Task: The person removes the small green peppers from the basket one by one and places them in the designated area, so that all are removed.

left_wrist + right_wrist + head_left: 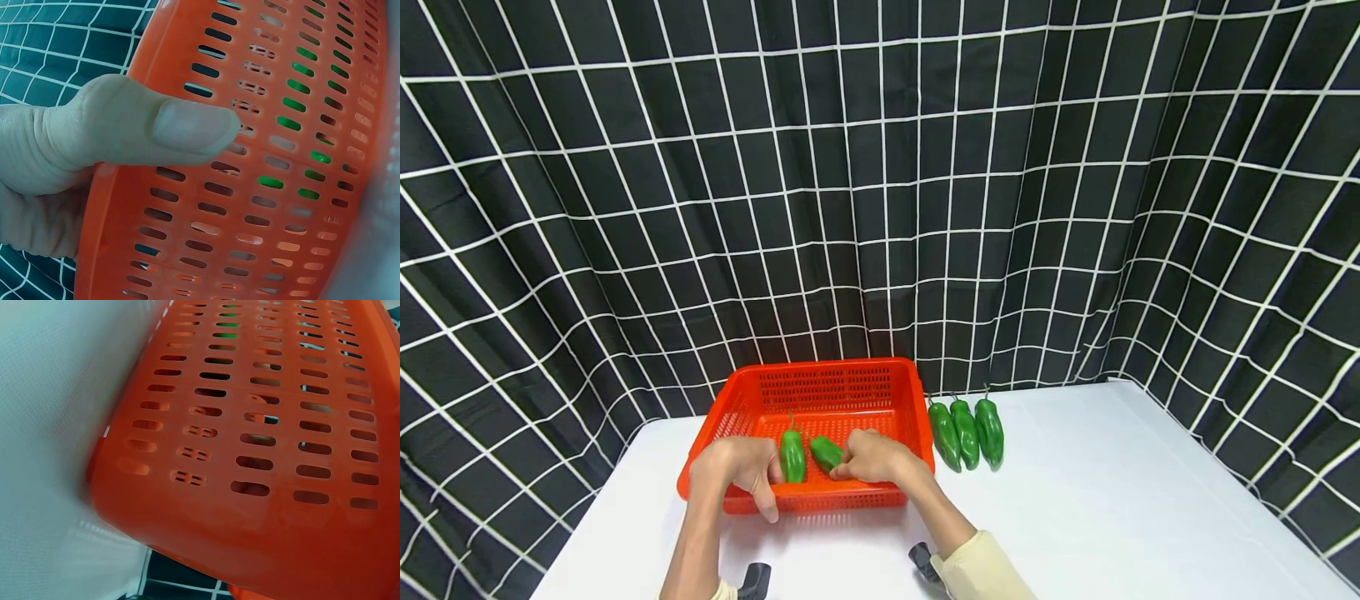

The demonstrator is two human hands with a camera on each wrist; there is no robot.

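A shallow red plastic basket [827,498] with slotted walls stands on the table. My left hand [741,462] grips its near rim toward the left, thumb [187,128] down the outside and fingers over the inside. Just right of those fingers lies a green chili pepper [792,456] in the basket, stem pointing away. My right hand [876,457] reaches over the near wall and holds a second green pepper [825,452], its lower end covered by the fingers. In the right wrist view only the basket wall [206,519] shows, no hand.
Three green peppers [966,435] lie side by side on the white table [1090,492], right of the basket. A black cloth with a white grid [880,208] hangs behind and at both sides. Dark wrist devices [754,581] sit at both forearms.
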